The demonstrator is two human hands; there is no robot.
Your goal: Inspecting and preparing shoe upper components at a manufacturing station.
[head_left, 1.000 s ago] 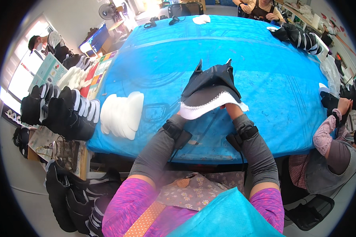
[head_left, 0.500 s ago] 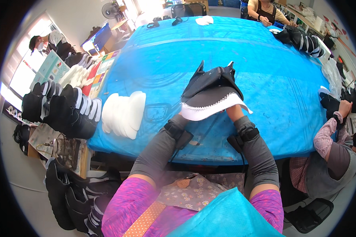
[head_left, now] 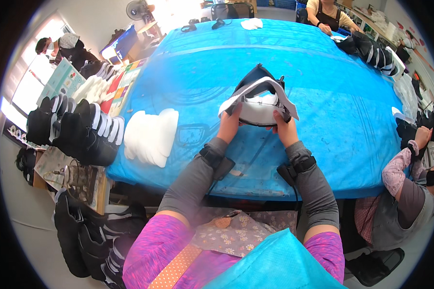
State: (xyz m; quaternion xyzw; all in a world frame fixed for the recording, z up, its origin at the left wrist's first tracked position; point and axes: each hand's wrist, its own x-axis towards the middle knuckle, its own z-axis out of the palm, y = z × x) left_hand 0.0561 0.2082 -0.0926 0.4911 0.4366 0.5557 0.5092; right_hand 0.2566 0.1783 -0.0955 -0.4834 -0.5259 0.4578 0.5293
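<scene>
Blue sheeting covers the desk (head_left: pixel 323 120), and above its near middle both hands hold one shoe upper (head_left: pixel 258 98), black outside with a white lining. The left hand (head_left: pixel 230 126) grips the upper's left edge, fingers curled around the white rim; the right hand (head_left: pixel 284 129) grips the right edge the same way, thumb on the lining. The upper is lifted clear of the desk, tilted with its opening toward the person. Grey sleeves with black wrist straps run back to the lower edge of the view.

Left of the hands, near the desk's front edge, lies a stack of white pads (head_left: pixel 152 136). Further left, off the desk, stand rows of black uppers (head_left: pixel 77 130). Another bundle of black pieces (head_left: pixel 368 50) lies at the far right corner, just beside a seated person (head_left: pixel 327 12). A second person (head_left: pixel 405 192) sits at the right edge.
</scene>
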